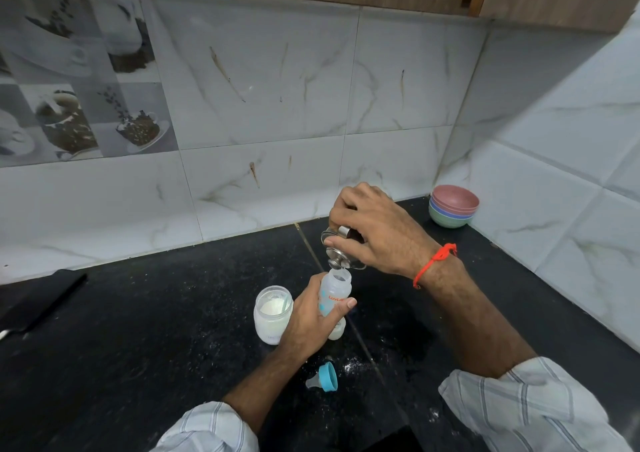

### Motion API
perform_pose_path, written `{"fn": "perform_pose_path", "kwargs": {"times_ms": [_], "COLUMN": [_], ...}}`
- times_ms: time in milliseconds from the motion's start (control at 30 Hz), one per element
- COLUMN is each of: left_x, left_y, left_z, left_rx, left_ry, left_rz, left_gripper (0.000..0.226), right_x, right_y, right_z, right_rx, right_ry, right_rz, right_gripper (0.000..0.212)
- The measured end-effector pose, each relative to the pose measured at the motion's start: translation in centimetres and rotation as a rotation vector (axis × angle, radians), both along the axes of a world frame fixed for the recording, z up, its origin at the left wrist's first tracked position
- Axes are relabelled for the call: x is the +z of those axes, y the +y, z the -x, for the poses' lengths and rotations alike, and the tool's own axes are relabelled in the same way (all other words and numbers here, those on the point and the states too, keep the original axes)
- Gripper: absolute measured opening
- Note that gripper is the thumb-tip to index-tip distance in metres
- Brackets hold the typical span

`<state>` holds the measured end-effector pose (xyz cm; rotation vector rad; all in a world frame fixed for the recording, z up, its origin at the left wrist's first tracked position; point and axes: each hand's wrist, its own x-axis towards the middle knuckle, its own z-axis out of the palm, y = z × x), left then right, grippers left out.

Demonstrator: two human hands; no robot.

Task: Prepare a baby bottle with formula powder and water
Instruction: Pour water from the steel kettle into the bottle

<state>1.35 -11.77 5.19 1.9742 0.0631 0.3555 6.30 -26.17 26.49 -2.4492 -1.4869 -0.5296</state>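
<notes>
My left hand grips a small clear baby bottle with orange lettering, held upright and open-topped on the black counter. My right hand holds a shiny steel vessel, tipped with its spout just above the bottle's mouth. An open glass jar with white formula powder stands just left of the bottle. The blue ring with its clear teat lies on its side on the counter, nearer to me.
A stack of coloured bowls sits in the back right corner. A dark flat object lies at the far left. White powder specks are scattered on the black counter. Tiled walls close the back and right.
</notes>
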Motion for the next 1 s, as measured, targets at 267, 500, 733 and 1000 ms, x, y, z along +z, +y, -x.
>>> {"fn": "perform_pose_path", "kwargs": {"times_ms": [267,500,733,1000], "left_x": [0.2,0.2,0.1,-0.1], "left_y": [-0.1,-0.2,-0.2,0.1], "left_z": [0.0,0.0,0.0,0.3], "left_rx": [0.002,-0.005,-0.002,0.028], "left_ry": [0.004,0.008,-0.01,-0.053], "left_rz": [0.021,0.023,0.025,0.038], "left_gripper": [0.069,0.068,0.064,0.048], "right_x": [-0.8,-1.3,-1.7,-4.1], "right_y": [0.2,0.1,-0.3,-1.8], "right_z": [-0.3,-0.5,-0.7,-2.2], "right_rx": [0.06,0.084,0.062,-0.081], "right_ry": [-0.068,-0.049,0.021,0.39], "right_rz": [0.025,0.043,0.017,-0.282], "right_gripper": [0.02,0.021,0.021,0.021]}}
